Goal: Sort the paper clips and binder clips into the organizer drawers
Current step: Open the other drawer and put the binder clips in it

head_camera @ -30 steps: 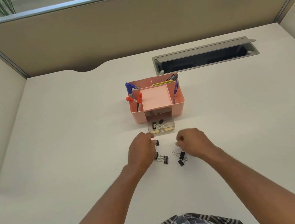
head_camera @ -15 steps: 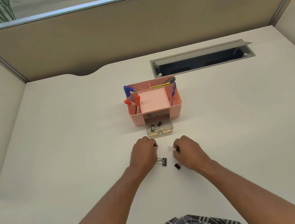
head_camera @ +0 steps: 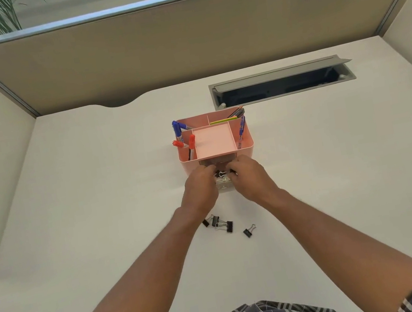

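A pink desk organizer [head_camera: 246, 148] stands mid-desk, its small clear drawer [head_camera: 223, 188] pulled out toward me. Both hands hover over that drawer. My left hand [head_camera: 201, 188] has its fingertips pinched on a black binder clip [head_camera: 216, 175]. My right hand [head_camera: 251, 178] pinches another black binder clip [head_camera: 231, 172]. Silver clip handles [head_camera: 222, 177] show between the fingers; most of the drawer's contents are hidden by my hands. Several black binder clips lie loose on the desk nearer me: a cluster [head_camera: 222, 224] and a lone binder clip [head_camera: 248, 231]. No paper clips are visible.
Red and blue markers [head_camera: 182, 139] and pens stand in the organizer's outer compartments. An open grey cable tray [head_camera: 282, 81] is set into the desk behind it. Beige partition walls enclose the white desk [head_camera: 97, 202] on the back and sides.
Both hands have lifted from the loose clips and moved forward to the open drawer, each carrying a binder clip. Fewer clips lie on the desk.
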The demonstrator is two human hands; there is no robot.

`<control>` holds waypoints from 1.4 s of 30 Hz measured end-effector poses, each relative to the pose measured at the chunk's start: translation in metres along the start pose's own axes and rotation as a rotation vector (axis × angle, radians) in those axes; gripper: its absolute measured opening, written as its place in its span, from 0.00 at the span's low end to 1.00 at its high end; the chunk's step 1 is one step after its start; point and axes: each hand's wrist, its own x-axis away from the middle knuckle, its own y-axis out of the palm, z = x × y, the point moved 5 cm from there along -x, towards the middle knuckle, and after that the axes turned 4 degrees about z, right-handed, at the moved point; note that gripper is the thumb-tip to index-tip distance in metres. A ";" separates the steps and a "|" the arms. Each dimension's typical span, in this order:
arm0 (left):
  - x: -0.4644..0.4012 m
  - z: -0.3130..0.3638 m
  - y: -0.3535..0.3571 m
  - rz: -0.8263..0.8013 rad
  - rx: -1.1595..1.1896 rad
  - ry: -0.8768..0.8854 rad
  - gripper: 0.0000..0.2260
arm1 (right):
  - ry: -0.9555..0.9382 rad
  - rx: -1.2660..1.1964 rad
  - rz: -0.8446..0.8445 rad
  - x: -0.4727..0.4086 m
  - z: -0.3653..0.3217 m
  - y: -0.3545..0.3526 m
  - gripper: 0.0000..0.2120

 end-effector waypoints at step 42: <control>0.014 -0.005 -0.009 0.104 0.075 -0.139 0.10 | 0.035 -0.001 0.040 0.005 0.003 -0.004 0.12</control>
